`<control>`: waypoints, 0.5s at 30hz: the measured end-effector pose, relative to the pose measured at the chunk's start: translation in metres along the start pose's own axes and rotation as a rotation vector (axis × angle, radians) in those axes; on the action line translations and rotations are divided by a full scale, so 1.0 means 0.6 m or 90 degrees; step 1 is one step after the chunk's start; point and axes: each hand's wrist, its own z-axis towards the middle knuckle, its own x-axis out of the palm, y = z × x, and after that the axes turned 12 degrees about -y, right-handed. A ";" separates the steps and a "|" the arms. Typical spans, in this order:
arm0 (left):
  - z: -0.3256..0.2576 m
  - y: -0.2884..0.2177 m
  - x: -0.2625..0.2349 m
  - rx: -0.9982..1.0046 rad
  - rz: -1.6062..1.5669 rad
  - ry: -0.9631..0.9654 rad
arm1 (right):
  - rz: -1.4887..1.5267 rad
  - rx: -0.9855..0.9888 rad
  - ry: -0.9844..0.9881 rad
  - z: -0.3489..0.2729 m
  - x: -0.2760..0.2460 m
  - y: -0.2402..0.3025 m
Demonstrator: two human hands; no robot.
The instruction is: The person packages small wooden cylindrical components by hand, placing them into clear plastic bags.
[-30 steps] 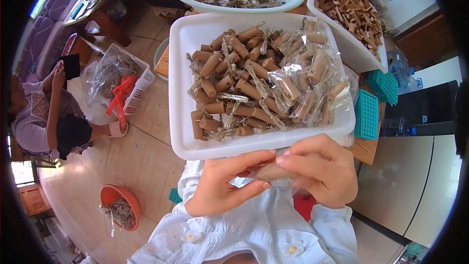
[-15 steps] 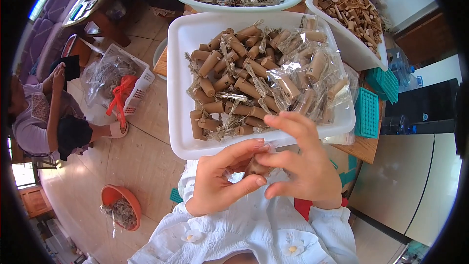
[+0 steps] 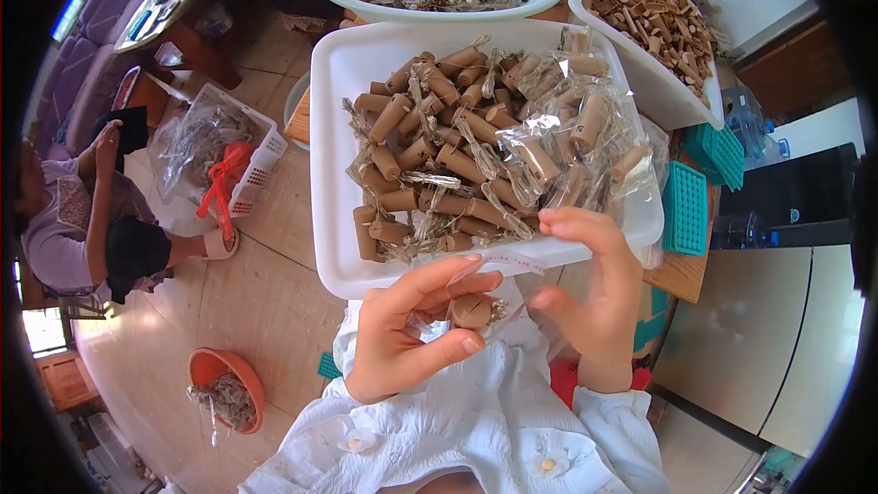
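Just below the near rim of the white tray (image 3: 326,174), we see the left hand (image 3: 402,334) pinching a brown cylinder (image 3: 472,312) between thumb and fingers, its slit end facing up. A clear film (image 3: 514,262) arches from this hand toward the right hand (image 3: 599,306), which is spread, thumb and forefinger well apart — we cannot tell whether it touches the film. In the tray we find similar cylinders (image 3: 390,118) among pale stringy bundles (image 3: 480,142); at right, a teal rack (image 3: 686,210) stands on the table (image 3: 688,280).

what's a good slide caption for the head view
Left hand holds a brown cylinder beside a white tray of similar pieces.
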 end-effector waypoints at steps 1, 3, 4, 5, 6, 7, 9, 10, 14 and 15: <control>0.001 0.001 0.006 -0.002 -0.002 0.002 | 0.070 0.100 -0.039 0.000 0.001 0.002; 0.002 0.000 0.017 -0.064 0.001 -0.093 | 0.073 0.063 0.017 -0.002 0.003 -0.003; 0.002 0.000 0.015 -0.064 0.001 -0.092 | 0.079 0.021 0.074 -0.006 0.004 -0.004; 0.004 0.001 0.010 -0.019 0.031 -0.028 | 0.060 0.016 0.014 -0.011 0.015 0.002; 0.004 0.000 0.006 0.025 0.061 0.036 | 0.060 0.017 0.013 -0.013 0.016 0.000; 0.004 -0.002 0.006 0.025 0.061 0.038 | 0.038 -0.010 -0.001 -0.014 0.016 -0.003; 0.002 -0.006 0.009 0.022 0.102 0.029 | 0.014 -0.036 -0.017 -0.015 0.014 -0.003; 0.002 -0.003 0.008 0.023 0.104 0.027 | 0.010 -0.052 -0.067 -0.015 0.016 -0.002; 0.005 0.008 0.009 0.355 0.167 -0.288 | -0.035 -0.068 -0.098 -0.012 0.011 0.011; 0.005 0.001 0.005 0.486 0.311 -0.234 | -0.036 -0.067 -0.099 -0.013 0.012 0.011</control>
